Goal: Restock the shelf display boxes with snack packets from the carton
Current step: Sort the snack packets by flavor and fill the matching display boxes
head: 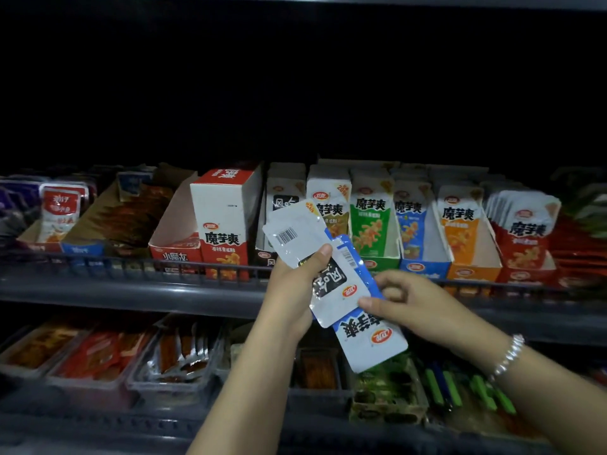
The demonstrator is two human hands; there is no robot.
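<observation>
Left hand (297,277), right hand (417,303) grip packets (331,284) (fanned).

Grey shelf (131,292) w/ row of display boxes (371,224) on it, lower shelf (98,425) w/ trays (170,362).

A fan of flat snack packets (331,284) is sitting between the two hands, the top white one showing a barcode just above the left thumb, a white one with a black label lying under the left fingers (320,257), and a blue-and-white one sticking out below the right fingers (369,303), its print upside down. Behind and above the fingers, a row of upright display boxes (371,224) is standing along the shelf (131,287), red, green, blue and orange-fronted, with a full red one well to the right of the fingers.
</observation>
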